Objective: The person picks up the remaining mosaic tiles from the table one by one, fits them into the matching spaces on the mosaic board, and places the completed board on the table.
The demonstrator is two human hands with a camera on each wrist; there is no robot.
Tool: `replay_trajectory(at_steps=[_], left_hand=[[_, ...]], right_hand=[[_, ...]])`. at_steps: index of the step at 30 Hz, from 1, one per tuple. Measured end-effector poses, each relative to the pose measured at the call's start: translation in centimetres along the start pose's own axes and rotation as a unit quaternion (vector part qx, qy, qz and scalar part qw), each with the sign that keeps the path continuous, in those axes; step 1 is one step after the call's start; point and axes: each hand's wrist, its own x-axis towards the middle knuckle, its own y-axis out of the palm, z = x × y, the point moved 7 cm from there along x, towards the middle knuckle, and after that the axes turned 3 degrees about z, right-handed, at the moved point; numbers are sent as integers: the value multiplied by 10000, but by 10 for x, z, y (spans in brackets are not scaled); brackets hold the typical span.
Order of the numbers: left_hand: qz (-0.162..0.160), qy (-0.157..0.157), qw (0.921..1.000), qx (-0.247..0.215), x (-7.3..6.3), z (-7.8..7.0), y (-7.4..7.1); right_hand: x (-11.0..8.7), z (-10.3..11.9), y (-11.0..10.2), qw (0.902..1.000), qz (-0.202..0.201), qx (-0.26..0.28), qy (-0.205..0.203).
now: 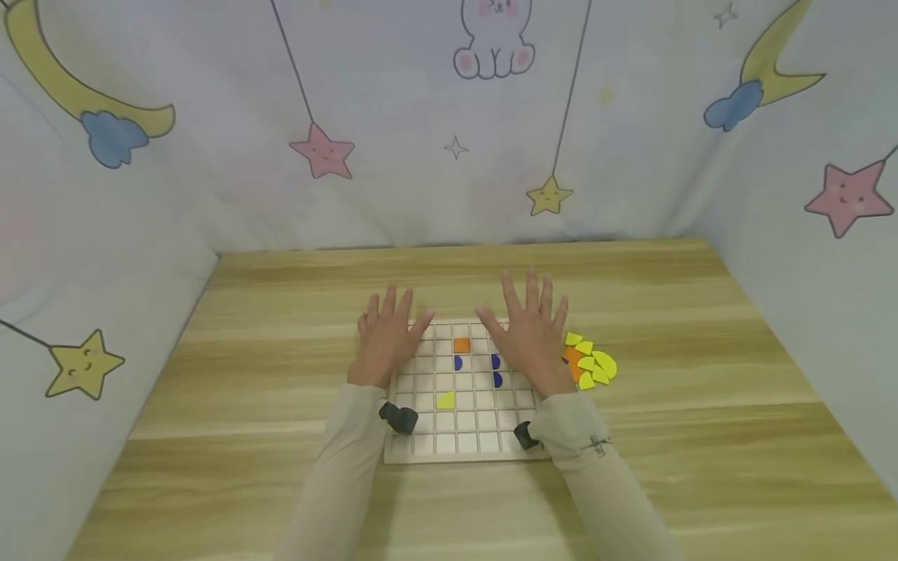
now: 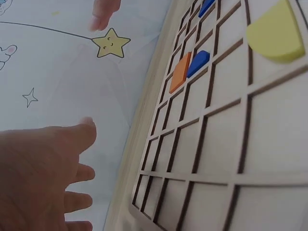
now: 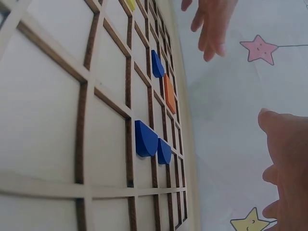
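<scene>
A pale wooden grid board (image 1: pixel 466 444) lies under both hands. My left hand (image 1: pixel 384 336) hovers over its left side with fingers spread, holding nothing. Over the right side is my right hand (image 1: pixel 531 339), also spread and holding nothing. In the grid's cells sit an orange square (image 1: pixel 461 345), a blue half-round piece (image 1: pixel 458 363) just below it, and two more blue half-rounds (image 1: pixel 496 379) one above the other nearer the right hand. A yellow piece (image 1: pixel 445 400) with one rounded corner lies lower left of centre. The hands and wrists hide parts of the board's sides.
Right of the board, beside the right hand, lies a loose heap of yellow pieces (image 1: pixel 603 365) with some orange (image 1: pixel 572 361) and a bit of blue. The wooden table (image 1: pixel 281 312) is bordered by a printed cloth (image 1: pixel 400 187) at the back and both sides.
</scene>
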Motion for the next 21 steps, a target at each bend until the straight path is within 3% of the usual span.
replay_trajectory(at_steps=[7, 21], left_hand=[[-40, -149, 9998, -160, -1, 18, 4], [-133, -343, 9983, -462, 4, 25, 6]], right_hand=[[-2, -4, 0, 9999, 24, 104, 39], [-1, -6, -1, 9998, -26, 200, 43]])
